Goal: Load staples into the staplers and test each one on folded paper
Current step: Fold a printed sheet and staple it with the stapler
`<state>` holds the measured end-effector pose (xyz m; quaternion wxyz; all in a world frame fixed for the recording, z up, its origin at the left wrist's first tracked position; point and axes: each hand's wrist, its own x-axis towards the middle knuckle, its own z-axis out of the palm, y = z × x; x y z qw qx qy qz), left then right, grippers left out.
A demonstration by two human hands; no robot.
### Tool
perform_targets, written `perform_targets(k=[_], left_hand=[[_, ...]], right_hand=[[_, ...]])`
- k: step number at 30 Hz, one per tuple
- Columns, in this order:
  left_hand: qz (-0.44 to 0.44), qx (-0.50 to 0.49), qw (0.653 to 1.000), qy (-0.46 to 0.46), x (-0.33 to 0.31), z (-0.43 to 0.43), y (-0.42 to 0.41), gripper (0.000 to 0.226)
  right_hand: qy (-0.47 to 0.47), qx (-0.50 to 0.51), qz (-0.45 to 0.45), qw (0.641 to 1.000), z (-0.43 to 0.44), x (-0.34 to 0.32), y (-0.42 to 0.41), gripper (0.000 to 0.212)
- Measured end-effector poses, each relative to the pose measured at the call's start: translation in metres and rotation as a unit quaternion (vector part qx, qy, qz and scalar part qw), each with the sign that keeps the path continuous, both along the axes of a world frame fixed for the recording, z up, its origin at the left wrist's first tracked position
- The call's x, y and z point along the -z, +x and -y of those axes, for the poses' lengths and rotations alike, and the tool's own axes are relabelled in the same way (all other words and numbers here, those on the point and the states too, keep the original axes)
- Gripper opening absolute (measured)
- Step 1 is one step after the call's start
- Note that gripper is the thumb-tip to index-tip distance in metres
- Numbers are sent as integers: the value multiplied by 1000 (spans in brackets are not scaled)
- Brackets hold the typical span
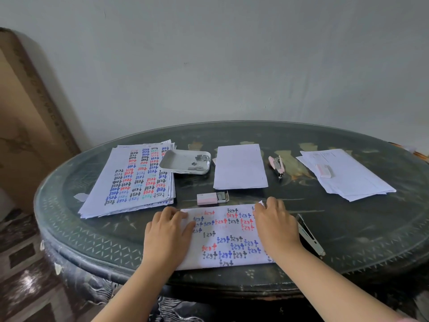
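We saw soft, even, rather dim light with only faint shadows. The dark table (348, 228) carried a dull sheen toward its far rim. The wide lens bowed its edge (most near the view's corners), and handwriting on the folded paper (222, 231) looked slightly smeared.

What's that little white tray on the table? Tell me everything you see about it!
The white tray is a shallow, rounded-corner rectangle that looks like plastic. A few grey staple strips lie loose in its right half. It sits on the dark table, its left edge resting on the stack of written pages, beside blank paper.
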<state>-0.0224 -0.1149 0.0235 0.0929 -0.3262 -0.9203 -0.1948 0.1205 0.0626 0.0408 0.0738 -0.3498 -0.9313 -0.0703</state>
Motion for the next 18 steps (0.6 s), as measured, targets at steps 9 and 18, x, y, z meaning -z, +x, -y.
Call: perform_targets(k=[9, 18], left_hand=[[-10, 8, 1000, -20, -5, 1, 2, 38], [-19, 6, 1000, -22, -30, -9, 24, 40]], right_hand=[[12, -4, -7, 1000, 0, 7, 1, 23], [-9, -24, 10, 1000, 2, 1, 0, 28]])
